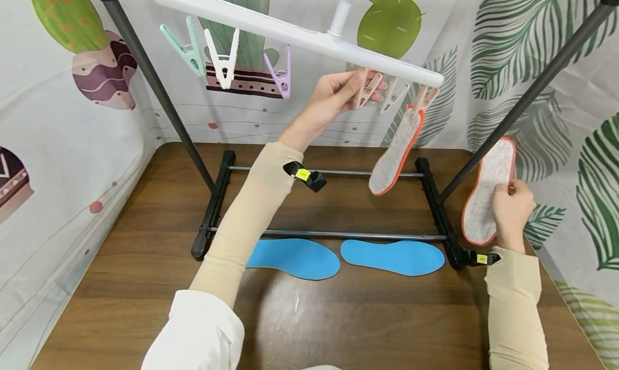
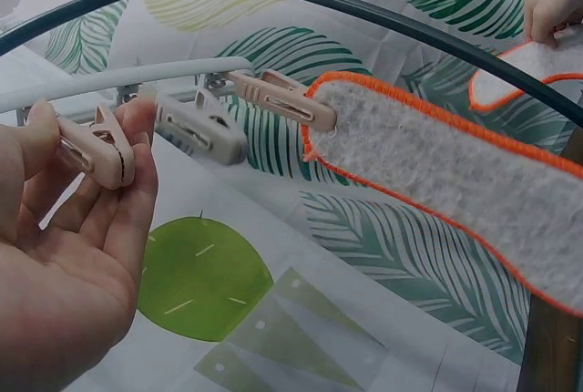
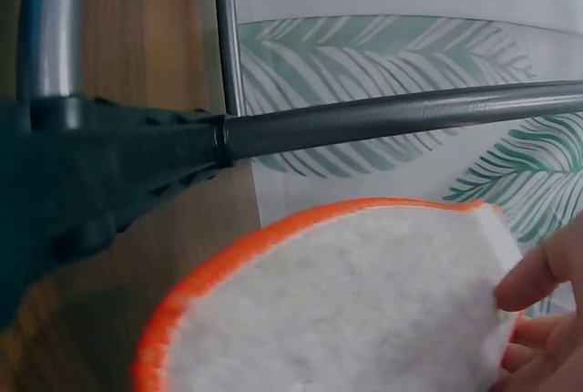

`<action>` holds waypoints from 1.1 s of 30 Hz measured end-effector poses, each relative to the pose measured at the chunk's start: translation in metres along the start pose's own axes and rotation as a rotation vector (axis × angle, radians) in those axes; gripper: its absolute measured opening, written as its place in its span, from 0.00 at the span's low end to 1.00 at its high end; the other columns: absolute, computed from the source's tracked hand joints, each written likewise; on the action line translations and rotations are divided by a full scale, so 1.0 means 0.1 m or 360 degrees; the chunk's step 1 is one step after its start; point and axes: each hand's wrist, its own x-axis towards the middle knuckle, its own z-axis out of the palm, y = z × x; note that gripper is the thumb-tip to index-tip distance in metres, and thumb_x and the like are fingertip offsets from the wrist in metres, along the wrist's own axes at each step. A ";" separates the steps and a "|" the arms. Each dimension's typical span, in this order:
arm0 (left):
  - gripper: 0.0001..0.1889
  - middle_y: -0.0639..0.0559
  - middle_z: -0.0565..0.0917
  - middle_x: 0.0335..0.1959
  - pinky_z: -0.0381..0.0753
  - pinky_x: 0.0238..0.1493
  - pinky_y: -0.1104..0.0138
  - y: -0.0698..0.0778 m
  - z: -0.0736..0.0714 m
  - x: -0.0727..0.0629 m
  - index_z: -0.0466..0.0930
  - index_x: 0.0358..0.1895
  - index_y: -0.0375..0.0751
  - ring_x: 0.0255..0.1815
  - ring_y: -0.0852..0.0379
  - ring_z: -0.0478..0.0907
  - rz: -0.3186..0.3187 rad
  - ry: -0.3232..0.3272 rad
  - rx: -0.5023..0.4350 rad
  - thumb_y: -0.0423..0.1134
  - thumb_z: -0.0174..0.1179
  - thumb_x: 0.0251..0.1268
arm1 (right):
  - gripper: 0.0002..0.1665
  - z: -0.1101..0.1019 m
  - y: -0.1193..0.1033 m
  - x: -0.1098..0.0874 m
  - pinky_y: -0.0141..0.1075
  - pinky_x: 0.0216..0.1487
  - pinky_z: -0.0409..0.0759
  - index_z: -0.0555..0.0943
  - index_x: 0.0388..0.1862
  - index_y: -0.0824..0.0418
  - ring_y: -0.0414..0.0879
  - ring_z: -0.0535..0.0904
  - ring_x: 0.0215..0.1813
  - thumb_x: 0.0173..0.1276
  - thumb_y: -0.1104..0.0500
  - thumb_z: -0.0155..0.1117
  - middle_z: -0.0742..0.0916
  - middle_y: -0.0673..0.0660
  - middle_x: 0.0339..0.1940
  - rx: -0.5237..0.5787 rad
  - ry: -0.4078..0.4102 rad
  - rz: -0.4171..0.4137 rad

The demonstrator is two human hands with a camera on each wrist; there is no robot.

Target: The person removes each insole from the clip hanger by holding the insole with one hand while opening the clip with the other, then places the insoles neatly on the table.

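My left hand (image 1: 338, 93) is raised to the white hanger bar (image 1: 290, 30) and pinches a beige clothespin (image 1: 367, 89) that hangs from it. In the left wrist view the thumb and fingers close on that clothespin (image 2: 96, 150). A grey felt insole with orange edging (image 1: 398, 150) dangles from another beige clothespin (image 1: 425, 97) at the bar's right end. Off to the right, my right hand (image 1: 513, 209) grips a matching grey insole (image 1: 489, 190) by its side, beyond the rack's right post. The right wrist view shows fingertips on this insole's edge (image 3: 337, 301).
Two blue insoles (image 1: 393, 257) lie on the wooden table (image 1: 309, 316) before the rack's lower rod (image 1: 338, 234). Dark slanted posts (image 1: 155, 85) stand on both sides. Green, white and purple clothespins (image 1: 280, 74) hang along the bar's left half; a whitish one (image 1: 394, 95) hangs nearer the right end.
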 end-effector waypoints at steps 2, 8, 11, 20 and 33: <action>0.19 0.31 0.79 0.57 0.81 0.57 0.61 0.00 0.00 0.00 0.71 0.63 0.26 0.43 0.55 0.85 -0.0010 -0.0002 0.0005 0.34 0.44 0.77 | 0.19 -0.01 0.00 0.01 0.32 0.29 0.63 0.81 0.43 0.62 0.35 0.66 0.28 0.62 0.58 0.45 0.67 0.30 0.18 -0.0066 -0.0088 0.0005; 0.19 0.34 0.79 0.58 0.81 0.56 0.62 0.00 0.02 0.00 0.72 0.63 0.29 0.46 0.53 0.85 -0.0036 -0.0007 0.0039 0.36 0.44 0.78 | 0.29 -0.03 0.04 0.03 0.37 0.35 0.65 0.74 0.60 0.71 0.64 0.75 0.51 0.65 0.57 0.41 0.86 0.62 0.41 -0.0212 -0.0347 -0.0059; 0.19 0.36 0.80 0.57 0.80 0.57 0.61 0.00 0.02 0.00 0.72 0.63 0.30 0.47 0.53 0.85 -0.0034 -0.0014 0.0058 0.37 0.44 0.78 | 0.30 -0.02 0.07 0.05 0.41 0.37 0.66 0.72 0.61 0.73 0.69 0.73 0.55 0.66 0.56 0.41 0.79 0.76 0.55 -0.0260 -0.0430 -0.0104; 0.19 0.34 0.80 0.57 0.81 0.55 0.63 0.00 0.02 -0.01 0.72 0.63 0.29 0.46 0.55 0.85 -0.0029 0.0003 0.0025 0.37 0.43 0.78 | 0.30 0.00 0.13 0.12 0.48 0.40 0.69 0.70 0.62 0.75 0.72 0.71 0.56 0.67 0.57 0.41 0.76 0.79 0.57 -0.0346 -0.0597 -0.0185; 0.20 0.33 0.79 0.57 0.80 0.57 0.63 0.00 0.04 0.00 0.72 0.63 0.27 0.45 0.55 0.85 -0.0045 0.0022 -0.0007 0.36 0.42 0.78 | 0.30 0.05 0.23 0.18 0.42 0.37 0.67 0.66 0.64 0.78 0.72 0.70 0.54 0.70 0.58 0.40 0.74 0.79 0.56 -0.0458 -0.0839 -0.0305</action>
